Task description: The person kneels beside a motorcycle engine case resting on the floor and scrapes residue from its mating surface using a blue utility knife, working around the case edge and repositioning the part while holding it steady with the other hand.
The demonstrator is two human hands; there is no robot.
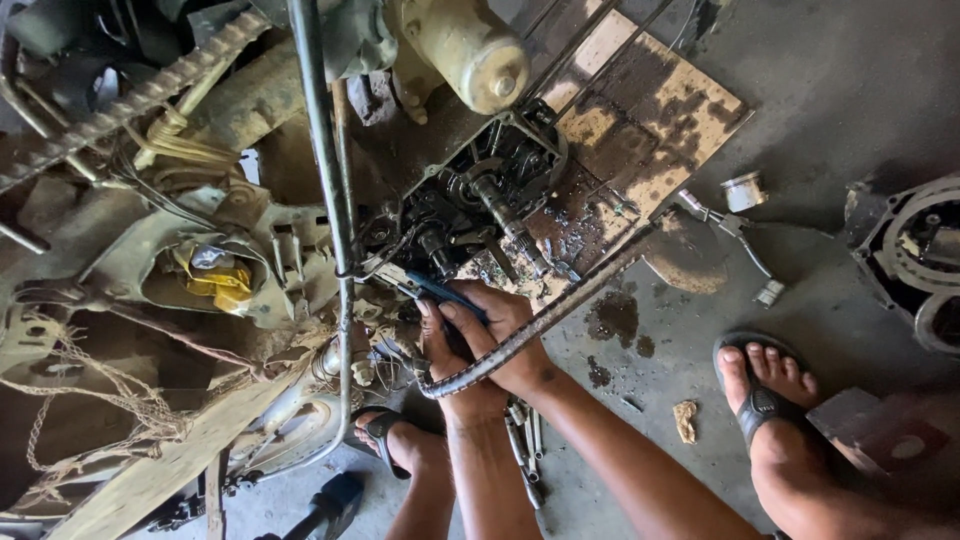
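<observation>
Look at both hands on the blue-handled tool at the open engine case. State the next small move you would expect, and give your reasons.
Probably a short, steady push or turn of the blue-handled tool. The left hand and right hand are both clasped on it, its tip already sits in the open engine case beside the greasy shaft, and a drive chain lies across the wrists.

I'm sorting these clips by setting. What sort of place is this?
Most likely a small motorcycle repair shop. An opened engine with bare gears sits on oil-soaked cardboard, both hands grip a blue-handled tool, and spanners lie on the stained concrete floor.
</observation>
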